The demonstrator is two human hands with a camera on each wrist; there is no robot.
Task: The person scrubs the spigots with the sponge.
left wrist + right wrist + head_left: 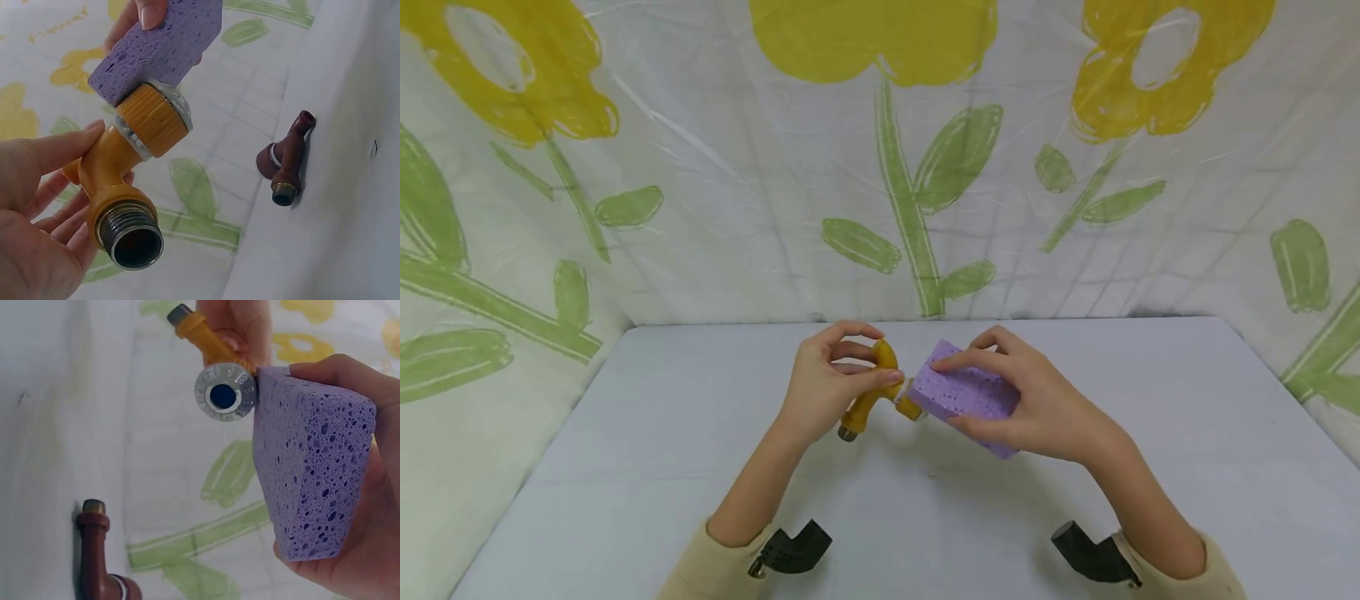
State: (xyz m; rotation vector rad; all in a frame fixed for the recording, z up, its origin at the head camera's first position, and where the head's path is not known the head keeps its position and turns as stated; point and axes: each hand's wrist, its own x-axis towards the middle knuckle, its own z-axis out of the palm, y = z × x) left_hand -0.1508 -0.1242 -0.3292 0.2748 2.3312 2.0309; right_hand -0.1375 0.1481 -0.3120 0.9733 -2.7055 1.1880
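My left hand point(823, 385) pinches a yellow pipe fitting point(863, 408) between thumb and fingers, above the white table. In the left wrist view the fitting point(106, 157) has a threaded metal end and a ribbed collar with grey rings. A silver end face point(232, 412) with raised marks shows in the right wrist view. My right hand point(1048, 400) grips a purple sponge point(966, 393), fingers on its upper side and thumb along the lower. One end of the sponge point(150, 53) meets the fitting's ribbed collar point(153, 122).
A dark red pipe fitting point(287, 159) of similar shape rests on the white surface; I cannot make it out in the head view. Behind the white table point(685, 467) hangs a sheet printed with yellow flowers point(872, 42). Black curved pieces point(793, 550) sit at both sleeve cuffs.
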